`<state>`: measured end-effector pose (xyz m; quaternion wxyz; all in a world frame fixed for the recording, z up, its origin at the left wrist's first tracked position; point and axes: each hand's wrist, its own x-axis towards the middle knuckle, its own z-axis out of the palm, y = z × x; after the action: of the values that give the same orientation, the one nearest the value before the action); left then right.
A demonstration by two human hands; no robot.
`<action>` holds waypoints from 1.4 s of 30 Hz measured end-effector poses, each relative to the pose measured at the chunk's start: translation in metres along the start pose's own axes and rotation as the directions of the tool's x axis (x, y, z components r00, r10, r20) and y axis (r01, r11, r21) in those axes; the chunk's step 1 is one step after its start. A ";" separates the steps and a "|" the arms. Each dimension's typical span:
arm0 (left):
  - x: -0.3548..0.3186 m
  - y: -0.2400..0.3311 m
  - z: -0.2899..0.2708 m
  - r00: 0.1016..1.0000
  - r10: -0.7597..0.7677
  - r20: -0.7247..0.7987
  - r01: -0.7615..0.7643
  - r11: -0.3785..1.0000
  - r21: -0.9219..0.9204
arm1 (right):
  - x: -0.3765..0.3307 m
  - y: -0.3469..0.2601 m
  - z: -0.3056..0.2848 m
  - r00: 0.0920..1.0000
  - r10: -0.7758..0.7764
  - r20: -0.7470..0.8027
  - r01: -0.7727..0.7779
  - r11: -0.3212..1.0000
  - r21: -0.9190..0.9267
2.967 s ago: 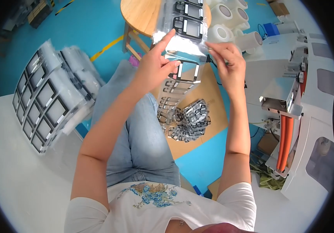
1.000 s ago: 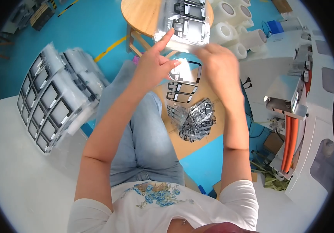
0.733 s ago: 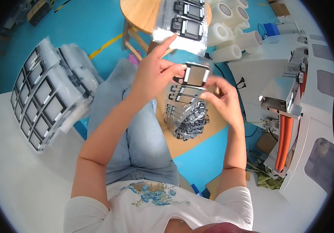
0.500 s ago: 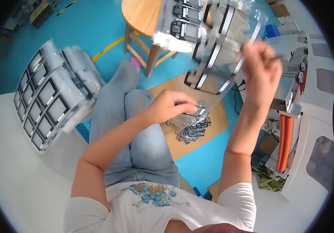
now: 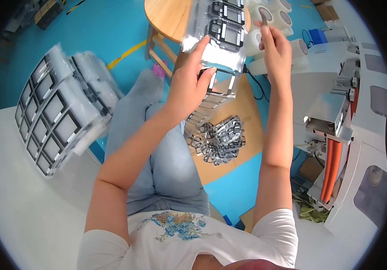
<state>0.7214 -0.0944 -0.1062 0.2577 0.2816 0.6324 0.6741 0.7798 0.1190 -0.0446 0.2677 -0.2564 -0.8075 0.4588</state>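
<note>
My left hand (image 5: pixel 190 87) reaches up to the wooden stool, thumb and fingers closed on the edge of a clear plastic sheet of black frames (image 5: pixel 226 33). Part of a framed sheet (image 5: pixel 220 83) hangs below that edge, just past my thumb. My right hand (image 5: pixel 277 51) is raised to the right of the sheet, closed around a thin grey tool (image 5: pixel 264 20) whose kind I cannot make out. Below my hands, a heap of small black-framed pieces in clear film (image 5: pixel 225 139) lies on brown cardboard (image 5: pixel 250 130).
The round wooden stool (image 5: pixel 164 18) stands ahead. White rolls (image 5: pixel 299 48) are stacked behind my right hand. On the left, bundles of framed sheets (image 5: pixel 51 114) rest on a white table (image 5: pixel 4 180). A white machine (image 5: pixel 355 148) with orange tubes (image 5: pixel 331 168) borders the right.
My left hand has moved up and forward to the sheet at the stool. My right hand has let go of the framed strip it held up and moved slightly left and forward.
</note>
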 end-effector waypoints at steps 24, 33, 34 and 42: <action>0.009 0.014 -0.020 0.967 -0.096 0.236 0.100 0.995 -0.005 | -0.096 -0.027 -0.044 0.994 -0.097 0.043 0.101 0.746 -0.658; -0.035 -0.020 -0.009 0.867 -0.122 0.483 0.281 0.920 -0.272 | -0.090 -0.060 -0.035 0.997 0.070 0.039 -0.075 0.985 0.153; -0.041 -0.026 -0.014 0.844 -0.214 0.492 0.302 0.947 -0.107 | -0.070 -0.069 -0.032 1.000 -0.010 -0.016 0.013 0.985 0.173; 0.005 0.019 -0.002 0.995 -0.093 0.026 0.094 0.994 -0.063 | 0.066 0.030 -0.001 0.997 -0.072 -0.014 0.063 0.931 -0.359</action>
<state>0.7169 -0.0939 -0.0867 0.3051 0.2508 0.6199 0.6780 0.7373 0.1766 -0.0571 0.2428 -0.2791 -0.8823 0.2909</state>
